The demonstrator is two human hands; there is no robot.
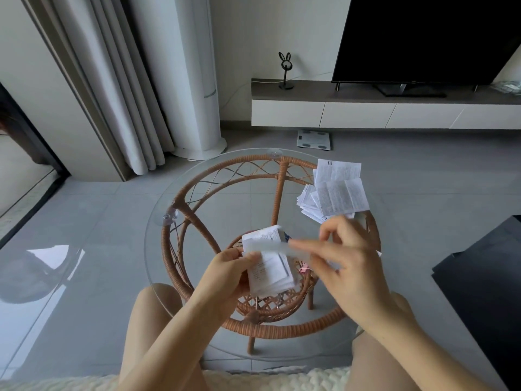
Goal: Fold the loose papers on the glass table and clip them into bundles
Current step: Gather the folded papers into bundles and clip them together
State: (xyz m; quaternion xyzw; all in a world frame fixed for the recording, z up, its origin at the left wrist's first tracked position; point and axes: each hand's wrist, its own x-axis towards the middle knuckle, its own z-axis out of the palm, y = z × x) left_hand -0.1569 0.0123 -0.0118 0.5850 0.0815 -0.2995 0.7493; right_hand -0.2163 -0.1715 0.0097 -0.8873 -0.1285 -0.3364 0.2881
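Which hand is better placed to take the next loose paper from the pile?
Probably right: the loose papers lie just beyond the right hand, though it pinches a folded strip; the left hand grips the folded stack.

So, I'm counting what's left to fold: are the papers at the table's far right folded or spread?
Spread. The loose papers lie open and overlapping on the glass table, printed faces up, crease lines showing.

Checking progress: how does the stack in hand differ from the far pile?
The stack is folded small and squared up; the pile lies wider and fanned out. The left hand holds the stack; the pile rests untouched on the table. Both are printed white paper.
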